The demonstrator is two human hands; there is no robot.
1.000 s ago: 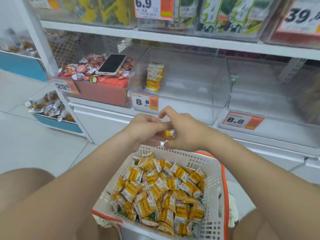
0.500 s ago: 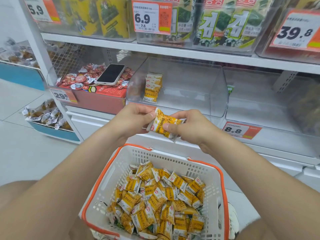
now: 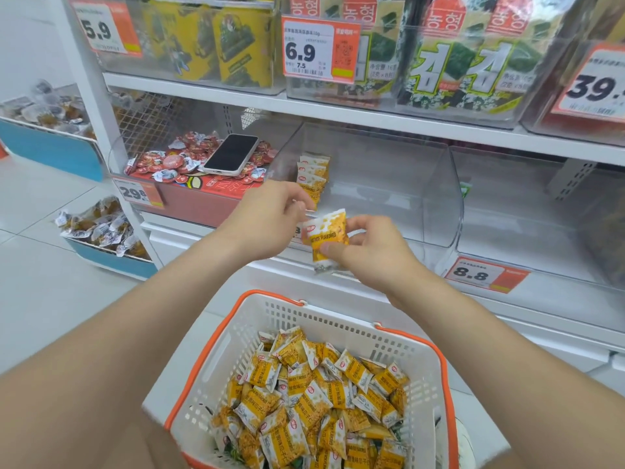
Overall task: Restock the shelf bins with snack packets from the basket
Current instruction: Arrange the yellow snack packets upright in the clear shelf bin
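Observation:
A white basket with an orange rim (image 3: 233, 346) sits low in front of me, holding several yellow snack packets (image 3: 324, 401). My right hand (image 3: 372, 255) pinches one yellow snack packet (image 3: 326, 231) upright in front of the clear shelf bin (image 3: 389, 177). My left hand (image 3: 267, 218) hovers with curled fingers just left of the packet's top corner; whether it touches the packet is unclear. A short stack of the same packets (image 3: 313, 172) stands at the bin's left side, partly hidden by my left hand.
A phone (image 3: 231, 154) lies on red snack cups (image 3: 165, 162) in the bin to the left. Another clear bin (image 3: 541, 225) with an 8.8 price tag (image 3: 480, 274) stands to the right. Seaweed packs fill the shelf above. Blue floor bins (image 3: 101, 228) stand left.
Both hands rose from the basket with one packet and carried it up toward the clear bin. The packet turned upright, and my left hand's grip on it loosened.

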